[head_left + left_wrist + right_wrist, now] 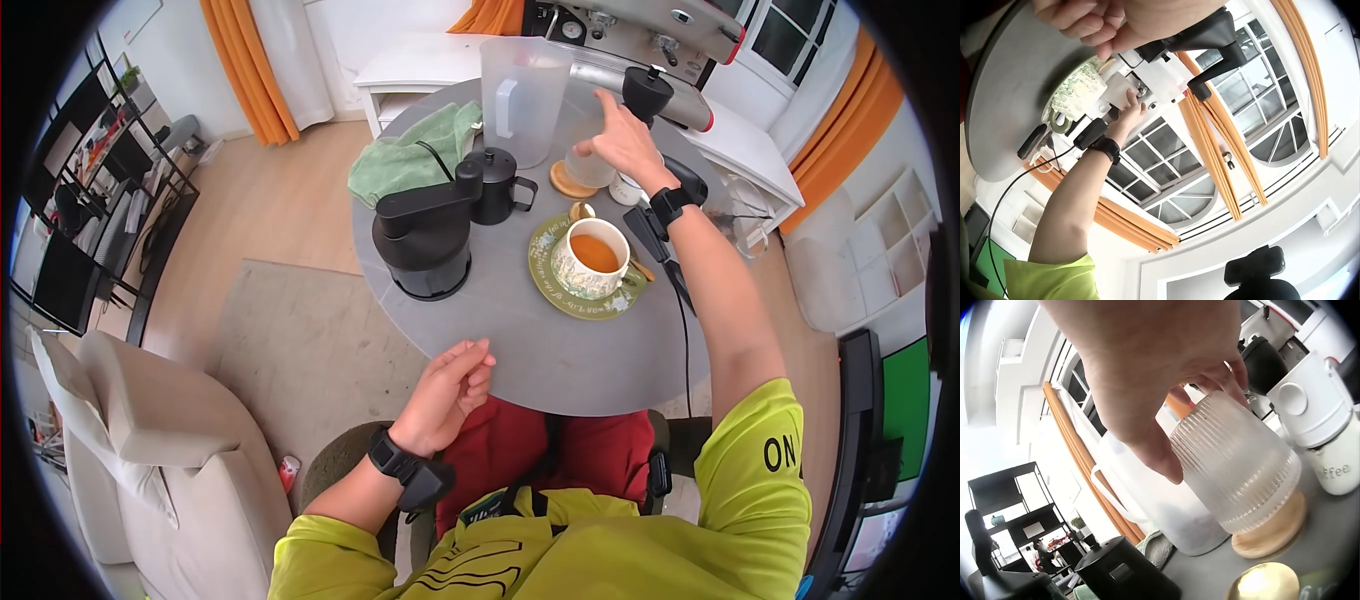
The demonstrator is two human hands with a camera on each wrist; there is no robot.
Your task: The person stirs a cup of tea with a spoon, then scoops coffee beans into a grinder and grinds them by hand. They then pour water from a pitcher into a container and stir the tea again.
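My right hand (pixel 628 148) reaches over the back of the round table, fingers spread about the top of a clear ribbed glass (pixel 1235 462). In the right wrist view, the thumb (pixel 1163 459) lies along one side of the glass and the other fingers are partly hidden behind its rim. The glass stands over a round wooden coaster (pixel 570 181). My left hand (pixel 450 395) hangs by the table's front edge with loosely curled fingers, holding nothing. Between the hands, a white embossed cup (pixel 566 268) of orange-brown drink sits on a green saucer (pixel 548 287).
A tall translucent pitcher (pixel 525 95), a black lidded pot (pixel 492 190) and a black appliance (pixel 420 250) stand left of the glass, near a green towel (pixel 400 160). A white "coffee" canister (pixel 1338 456) is beside the glass. A cable (pixel 686 345) crosses the table's right side.
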